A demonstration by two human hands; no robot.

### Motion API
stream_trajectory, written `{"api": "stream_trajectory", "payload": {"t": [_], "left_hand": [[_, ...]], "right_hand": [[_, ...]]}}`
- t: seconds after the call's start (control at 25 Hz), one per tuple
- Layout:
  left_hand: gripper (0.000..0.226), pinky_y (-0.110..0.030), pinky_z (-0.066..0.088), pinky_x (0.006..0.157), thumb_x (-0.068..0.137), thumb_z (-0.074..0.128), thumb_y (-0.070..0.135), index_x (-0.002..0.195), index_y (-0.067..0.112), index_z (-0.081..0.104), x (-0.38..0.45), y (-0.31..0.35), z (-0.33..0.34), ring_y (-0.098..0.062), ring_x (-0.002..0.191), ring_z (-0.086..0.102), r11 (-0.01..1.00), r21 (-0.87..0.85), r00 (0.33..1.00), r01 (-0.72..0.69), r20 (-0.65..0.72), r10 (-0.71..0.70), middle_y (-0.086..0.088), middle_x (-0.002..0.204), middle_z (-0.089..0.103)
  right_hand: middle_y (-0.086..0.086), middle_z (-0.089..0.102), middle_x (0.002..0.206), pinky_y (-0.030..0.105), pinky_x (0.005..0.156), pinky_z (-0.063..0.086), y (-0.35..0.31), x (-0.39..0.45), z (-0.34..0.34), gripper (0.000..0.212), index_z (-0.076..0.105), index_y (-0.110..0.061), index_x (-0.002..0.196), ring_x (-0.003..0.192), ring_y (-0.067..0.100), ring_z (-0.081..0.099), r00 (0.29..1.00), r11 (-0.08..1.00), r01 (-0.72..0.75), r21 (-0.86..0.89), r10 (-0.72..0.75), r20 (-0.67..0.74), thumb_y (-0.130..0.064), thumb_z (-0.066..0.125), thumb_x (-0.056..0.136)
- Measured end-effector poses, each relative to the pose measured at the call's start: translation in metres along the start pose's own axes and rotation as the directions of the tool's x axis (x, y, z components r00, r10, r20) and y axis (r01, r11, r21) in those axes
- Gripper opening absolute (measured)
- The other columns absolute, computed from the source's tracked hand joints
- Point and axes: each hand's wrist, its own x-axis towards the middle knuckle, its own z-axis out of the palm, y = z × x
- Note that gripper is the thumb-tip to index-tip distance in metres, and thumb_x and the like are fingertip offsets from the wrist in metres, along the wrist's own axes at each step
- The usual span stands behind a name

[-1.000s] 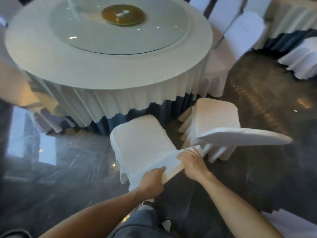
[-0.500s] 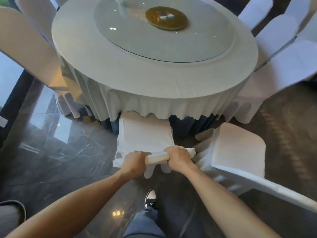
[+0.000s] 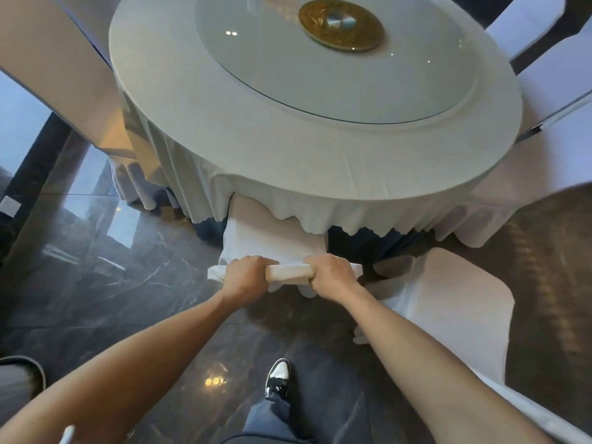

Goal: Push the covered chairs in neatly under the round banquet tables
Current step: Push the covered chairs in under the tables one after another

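Head view: white-covered chair [image 3: 272, 238], seat under tablecloth [image 3: 320, 174]; fingers [image 3: 256, 262] curl round its top.

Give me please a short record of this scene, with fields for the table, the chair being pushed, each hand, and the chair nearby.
table: round banquet table, white cloth, glass turntable on top
pushed chair: covered chair, seat partly under the cloth edge
left hand: left hand grips the chair's back top
right hand: right hand grips the same top
nearby chair: second covered chair, to the right, not pushed in
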Motion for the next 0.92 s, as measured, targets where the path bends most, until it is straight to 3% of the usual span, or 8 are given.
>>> {"api": "stream_trajectory", "payload": {"t": [0.2, 0.4, 0.56, 0.68, 0.8, 0.92], "left_hand": [[0.041, -0.038, 0.047, 0.084, 0.081, 0.055, 0.013, 0.110, 0.037, 0.072, 0.014, 0.000, 0.007, -0.023, 0.086, 0.064, 0.999, -0.005, 0.998, 0.037, -0.053, -0.038, 0.003, 0.099, 0.073], [0.041, -0.039, 0.039, 0.085, 0.076, 0.059, 0.011, 0.113, 0.027, 0.067, 0.011, 0.012, 0.015, -0.026, 0.092, 0.060, 0.996, 0.038, 0.991, 0.081, -0.108, -0.077, -0.001, 0.102, 0.070], [0.030, -0.040, 0.036, 0.085, 0.079, 0.056, 0.025, 0.108, 0.020, 0.061, 0.001, 0.052, 0.023, -0.027, 0.088, 0.053, 0.993, 0.096, 0.986, 0.064, -0.161, -0.048, -0.004, 0.097, 0.063], [0.045, -0.050, 0.030, 0.101, 0.078, 0.057, 0.035, 0.120, 0.019, 0.054, -0.009, 0.091, 0.036, -0.033, 0.106, 0.049, 0.977, 0.204, 0.985, 0.055, -0.169, -0.020, -0.010, 0.113, 0.058], [0.066, -0.063, 0.018, 0.111, 0.078, 0.062, 0.043, 0.135, 0.015, 0.043, -0.018, 0.125, 0.046, -0.045, 0.131, 0.034, 0.948, 0.285, 0.985, 0.140, -0.136, -0.104, -0.021, 0.135, 0.045], [0.065, -0.057, 0.034, 0.107, 0.079, 0.066, 0.040, 0.135, 0.015, 0.045, -0.040, 0.180, 0.064, -0.040, 0.127, 0.039, 0.969, 0.224, 0.991, 0.108, -0.104, -0.087, -0.021, 0.135, 0.046]], "right_hand": [[-0.001, 0.062, 0.093, 0.036, 0.071, 0.048, 0.012, 0.003, -0.003, 0.021, 0.060, -0.028, 0.097, 0.088, 0.022, 0.058, 0.999, 0.999, -0.038, 0.037, 0.040, -0.033, -0.017, 0.069, 0.080], [-0.001, 0.062, 0.098, 0.039, 0.075, 0.053, 0.029, -0.019, -0.010, 0.021, 0.058, -0.028, 0.105, 0.091, 0.020, 0.059, 0.998, 0.990, 0.030, 0.141, -0.021, -0.062, -0.019, 0.063, 0.086], [0.000, 0.056, 0.128, 0.041, 0.091, 0.052, 0.048, -0.051, -0.020, 0.048, 0.048, -0.029, 0.134, 0.111, 0.022, 0.056, 0.998, 0.971, 0.045, 0.236, -0.034, -0.053, -0.017, 0.062, 0.089], [0.001, 0.053, 0.137, 0.041, 0.092, 0.053, 0.076, -0.081, -0.024, 0.057, 0.041, -0.034, 0.141, 0.114, 0.022, 0.057, 0.999, 0.976, 0.043, 0.214, -0.041, -0.012, -0.019, 0.062, 0.090], [0.000, 0.051, 0.143, 0.041, 0.099, 0.048, 0.122, -0.119, -0.026, 0.056, 0.040, -0.029, 0.145, 0.125, 0.022, 0.053, 1.000, 0.982, -0.009, 0.188, 0.010, -0.003, -0.022, 0.060, 0.093], [0.000, 0.050, 0.145, 0.040, 0.101, 0.046, 0.186, -0.169, -0.028, 0.051, 0.043, -0.026, 0.144, 0.129, 0.022, 0.050, 0.997, 0.979, -0.052, 0.198, 0.061, -0.039, -0.023, 0.059, 0.095]]}}
